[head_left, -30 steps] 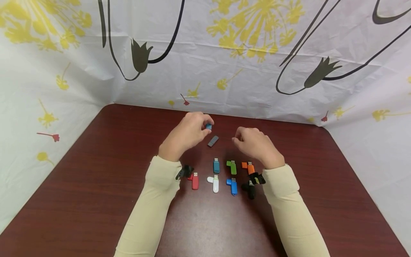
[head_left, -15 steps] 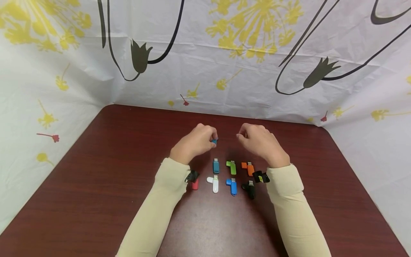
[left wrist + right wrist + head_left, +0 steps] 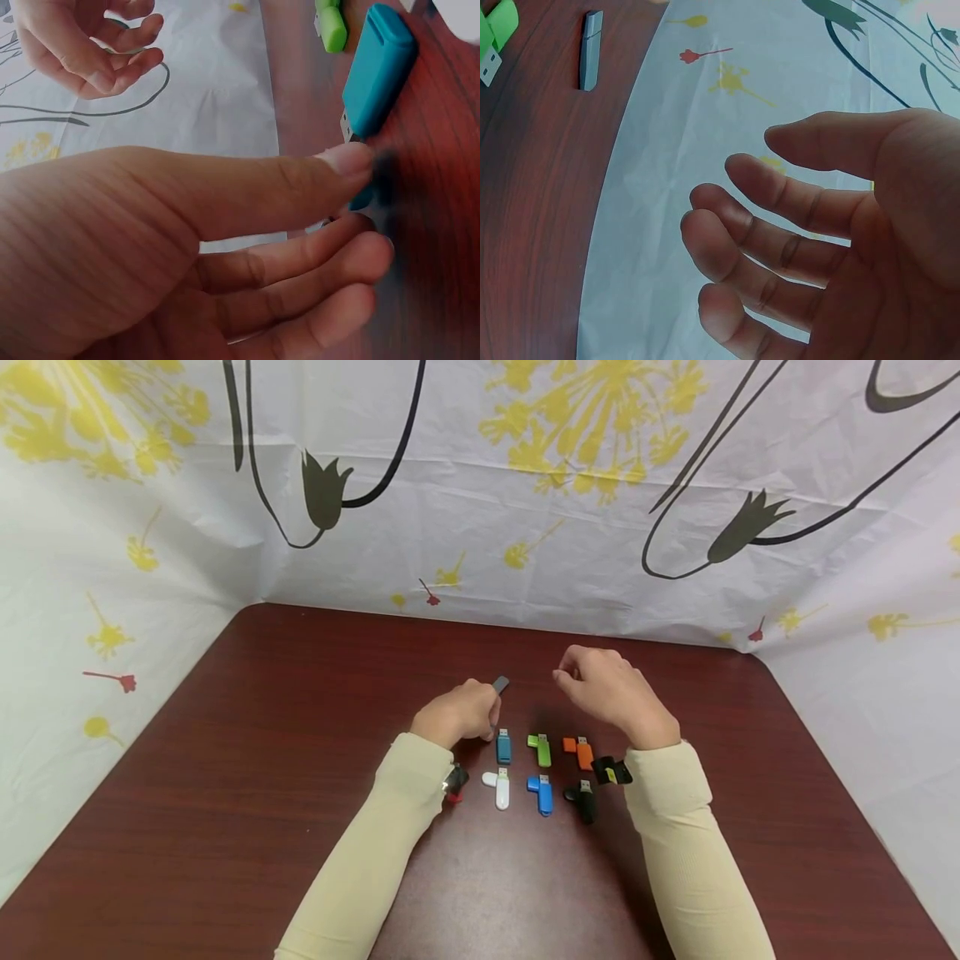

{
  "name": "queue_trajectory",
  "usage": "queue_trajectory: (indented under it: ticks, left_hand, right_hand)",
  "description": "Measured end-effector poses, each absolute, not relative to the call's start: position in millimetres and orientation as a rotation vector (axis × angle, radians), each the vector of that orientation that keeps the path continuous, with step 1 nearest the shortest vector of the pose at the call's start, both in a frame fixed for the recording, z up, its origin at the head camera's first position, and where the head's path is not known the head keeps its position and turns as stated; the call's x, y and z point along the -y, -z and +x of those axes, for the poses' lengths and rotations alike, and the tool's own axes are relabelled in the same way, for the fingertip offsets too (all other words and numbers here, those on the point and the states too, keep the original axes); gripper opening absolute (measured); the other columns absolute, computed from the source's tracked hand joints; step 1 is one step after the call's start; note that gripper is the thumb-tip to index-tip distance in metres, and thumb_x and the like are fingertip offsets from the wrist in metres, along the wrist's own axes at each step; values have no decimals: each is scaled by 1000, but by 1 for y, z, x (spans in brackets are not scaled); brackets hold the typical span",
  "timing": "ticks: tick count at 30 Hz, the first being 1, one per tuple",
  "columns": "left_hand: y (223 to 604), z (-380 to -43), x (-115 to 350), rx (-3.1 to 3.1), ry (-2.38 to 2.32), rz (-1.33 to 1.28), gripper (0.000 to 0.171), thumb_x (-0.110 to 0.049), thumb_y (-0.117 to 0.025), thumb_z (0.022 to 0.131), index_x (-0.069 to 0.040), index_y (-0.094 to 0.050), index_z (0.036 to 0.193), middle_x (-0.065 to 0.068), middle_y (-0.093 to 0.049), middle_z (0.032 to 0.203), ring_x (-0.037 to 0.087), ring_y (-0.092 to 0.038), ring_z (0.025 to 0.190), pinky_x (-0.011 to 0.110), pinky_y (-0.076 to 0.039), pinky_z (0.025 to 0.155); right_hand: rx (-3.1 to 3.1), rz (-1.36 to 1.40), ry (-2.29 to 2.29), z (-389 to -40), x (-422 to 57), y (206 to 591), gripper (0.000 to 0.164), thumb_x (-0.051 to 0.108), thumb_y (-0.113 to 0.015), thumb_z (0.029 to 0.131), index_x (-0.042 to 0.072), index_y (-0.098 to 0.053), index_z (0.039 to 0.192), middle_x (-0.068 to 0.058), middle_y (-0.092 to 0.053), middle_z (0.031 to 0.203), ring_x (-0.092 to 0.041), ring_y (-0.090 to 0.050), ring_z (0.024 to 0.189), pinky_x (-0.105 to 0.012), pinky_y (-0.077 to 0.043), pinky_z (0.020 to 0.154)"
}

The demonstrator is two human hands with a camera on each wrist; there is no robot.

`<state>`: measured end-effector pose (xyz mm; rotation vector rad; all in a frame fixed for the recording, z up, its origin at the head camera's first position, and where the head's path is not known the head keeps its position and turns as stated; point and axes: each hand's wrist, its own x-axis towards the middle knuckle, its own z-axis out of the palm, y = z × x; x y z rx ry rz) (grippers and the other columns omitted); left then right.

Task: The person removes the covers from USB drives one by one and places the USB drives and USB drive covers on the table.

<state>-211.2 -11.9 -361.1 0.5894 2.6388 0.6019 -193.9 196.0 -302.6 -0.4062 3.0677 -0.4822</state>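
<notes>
In the left wrist view my left hand pinches a small teal USB cap between thumb and fingers, mostly covered by them. Right beside it lies a teal USB stick with its metal plug bare. From the head view, the left hand is low over the table at the left of that teal USB stick, and the cap is hidden. My right hand hovers beyond the green and orange sticks; its fingers are loosely curled with nothing in them, as the right wrist view shows.
A grey USB stick lies behind the left hand. Around the teal stick lie green, orange, white, blue and black swivel sticks. A red stick is partly under the left wrist. Patterned cloth encloses the table.
My left hand has come down and nearer with the teal cap, from behind the grey stick to beside the teal stick. The right hand shifted slightly right, then stayed.
</notes>
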Motion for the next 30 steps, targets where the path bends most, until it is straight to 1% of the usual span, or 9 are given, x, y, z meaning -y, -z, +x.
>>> queue_trajectory:
  ticks: [4,14,19,22,27,30]
  left_hand:
    - [362,-210,12,-2626,-577,569,5,-7,-71,84,-5,-67,82,5,-60,74,17,-56,61,28,-45,53]
    - [364,-209,9,-2616,-586,562,12,-6,-72,83,-6,-66,73,5,-60,69,17,-58,60,27,-46,51]
    - [362,-207,7,-2602,-600,557,5,-5,-73,83,-4,-69,79,7,-65,74,17,-59,62,27,-46,51]
    - [361,-206,7,-2592,-612,551,5,-5,-73,83,-4,-69,81,9,-67,76,18,-59,63,27,-45,50]
    - [360,-206,8,-2581,-630,550,10,-5,-72,83,-6,-65,77,10,-67,75,19,-61,63,27,-44,51]
    - [356,-207,11,-2592,-619,557,20,-9,-70,86,-7,-60,69,6,-61,66,17,-58,58,26,-42,51]
  right_hand:
    - [-3065,-408,486,-195,-196,302,21,28,-56,95,12,-66,104,-6,-65,83,-19,-55,67,-38,-46,57]
    - [-3042,-418,487,-195,-195,305,23,30,-56,96,11,-66,105,-6,-65,83,-19,-55,65,-37,-47,57]
    - [-3019,-424,489,-195,-194,305,24,30,-56,96,11,-66,107,-6,-66,85,-19,-57,68,-37,-49,59]
    - [-3008,-434,481,-195,-194,304,25,31,-55,97,11,-65,108,-6,-66,87,-19,-57,69,-38,-50,61]
    - [-3011,-433,479,-194,-194,304,25,31,-55,96,11,-65,108,-6,-66,87,-19,-57,70,-38,-50,61]
    - [-3017,-429,479,-194,-195,303,24,30,-56,96,11,-66,107,-6,-66,86,-19,-56,69,-38,-49,60]
